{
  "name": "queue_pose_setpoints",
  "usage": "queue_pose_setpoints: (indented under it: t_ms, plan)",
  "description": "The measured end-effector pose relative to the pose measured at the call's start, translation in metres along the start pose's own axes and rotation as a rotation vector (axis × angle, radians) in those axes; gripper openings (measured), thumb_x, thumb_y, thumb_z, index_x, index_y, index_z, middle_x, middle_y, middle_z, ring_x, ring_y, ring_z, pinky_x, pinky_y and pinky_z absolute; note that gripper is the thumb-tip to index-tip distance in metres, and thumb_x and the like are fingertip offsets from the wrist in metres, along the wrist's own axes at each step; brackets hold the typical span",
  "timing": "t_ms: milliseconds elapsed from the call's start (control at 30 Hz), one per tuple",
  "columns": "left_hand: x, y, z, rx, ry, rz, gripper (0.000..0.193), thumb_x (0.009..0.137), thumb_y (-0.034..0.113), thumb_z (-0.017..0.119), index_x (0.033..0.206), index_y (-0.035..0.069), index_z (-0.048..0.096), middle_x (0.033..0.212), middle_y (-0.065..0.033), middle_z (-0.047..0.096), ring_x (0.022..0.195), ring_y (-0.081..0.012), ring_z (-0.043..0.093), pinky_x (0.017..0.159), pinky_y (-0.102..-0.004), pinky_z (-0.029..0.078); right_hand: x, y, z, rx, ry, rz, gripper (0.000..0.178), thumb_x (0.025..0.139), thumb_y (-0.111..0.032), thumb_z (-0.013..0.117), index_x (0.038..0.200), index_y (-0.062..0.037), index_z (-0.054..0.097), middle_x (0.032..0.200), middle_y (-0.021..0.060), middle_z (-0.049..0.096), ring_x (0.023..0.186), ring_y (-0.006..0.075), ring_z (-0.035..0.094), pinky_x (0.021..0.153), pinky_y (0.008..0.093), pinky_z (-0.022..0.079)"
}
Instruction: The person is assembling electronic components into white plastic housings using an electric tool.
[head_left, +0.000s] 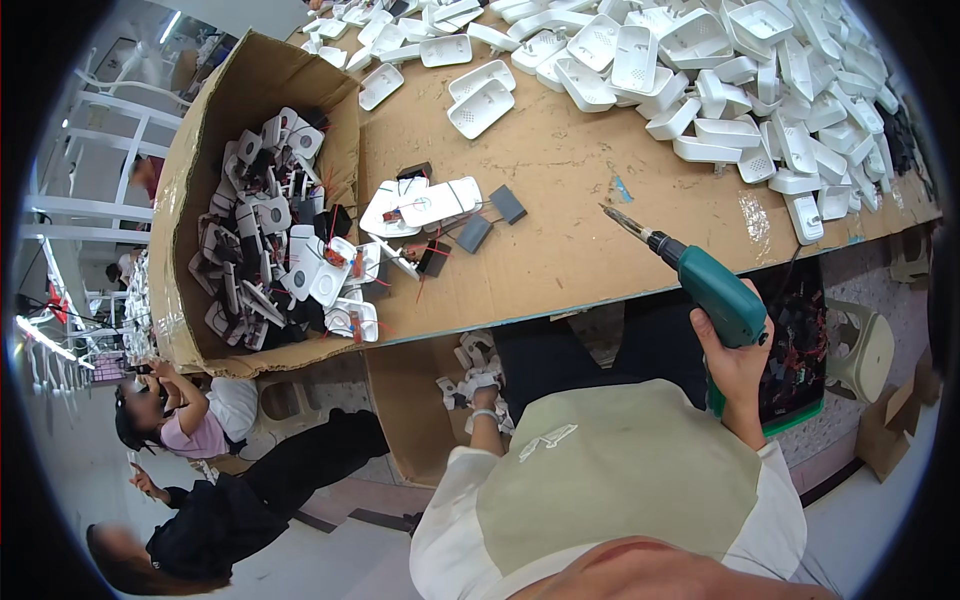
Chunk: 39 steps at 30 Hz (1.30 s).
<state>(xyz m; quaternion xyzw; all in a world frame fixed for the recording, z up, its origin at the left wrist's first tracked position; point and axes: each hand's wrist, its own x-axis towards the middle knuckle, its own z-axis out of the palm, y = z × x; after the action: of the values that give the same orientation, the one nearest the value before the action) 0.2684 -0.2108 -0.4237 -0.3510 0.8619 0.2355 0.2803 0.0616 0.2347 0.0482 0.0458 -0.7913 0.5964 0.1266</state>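
The driver, green with a dark chuck and slim bit, is in the right hand, at the near edge of the table. Right grip: fingers wrapped firmly round the handle. The bit points away and leftward, over the cardboard-covered top; contact with the surface cannot be determined.

The left hand is down inside the lower box, below the table edge, among small white parts. Whether its fingers are closed on any part cannot be told.

On the table, left of the bit, lie white covers with red wires and black blocks. Beside these, at the left, the upper box lies tilted, its opening showing many wired assemblies. White shells are heaped along the far side and far right; two lie nearer, overlapping.

Beyond the right hand: a green-rimmed crate of dark parts and a pale stool. Two other people are at lower left.
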Motion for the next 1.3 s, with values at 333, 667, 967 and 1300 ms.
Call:
queue_pose_setpoints:
  t_ms: [333,667,967,1300]
  plan:
    - [-0.23,0.378,-0.403,-0.104,0.214,1.27,0.027,0.089,0.018,0.077,0.106,-0.001,0.068,0.09,-0.0158,0.074,0.078,-0.0282,0.073,0.076,-0.0369,0.058,0.009,0.025,-0.01,0.054,0.194,0.039,0.029,0.088,-0.007,0.083,0.109,0.0035,0.067,0.095,0.004,0.069,0.078,0.0096,0.062,0.069,0.024,0.05]
    - [-0.01,0.547,-0.434,0.171,0.303,0.907,0.058,0.081,0.017,0.078,0.133,0.004,0.055,0.117,-0.0251,0.07,0.109,-0.0424,0.066,0.091,-0.0474,0.054,-0.023,0.05,-0.038,-0.011,0.384,0.127,0.036,0.087,-0.011,0.084,0.113,0.0062,0.067,0.109,0.0099,0.07,0.097,0.0169,0.066,0.088,0.029,0.053]
    - [-0.17,0.498,-0.33,0.236,0.184,1.219,0.058,0.079,0.006,0.077,0.129,-0.001,0.048,0.122,-0.0301,0.055,0.108,-0.0451,0.063,0.092,-0.0469,0.053,-0.004,0.04,-0.025,-0.001,0.33,0.115,0.032,0.089,-0.009,0.082,0.113,0.004,0.066,0.094,0.0046,0.069,0.072,0.0086,0.06,0.065,0.0223,0.049]
    - [-0.187,0.392,-0.431,0.158,0.955,1.042,0.035,0.086,0.001,0.068,0.121,0.004,0.069,0.123,-0.016,0.067,0.113,-0.0373,0.062,0.095,-0.0448,0.052,-0.011,0.038,-0.036,-0.035,0.359,0.103,0.03,0.092,-0.013,0.08,0.113,0.0035,0.068,0.091,0.0051,0.07,0.065,0.0079,0.057,0.059,0.0223,0.045]
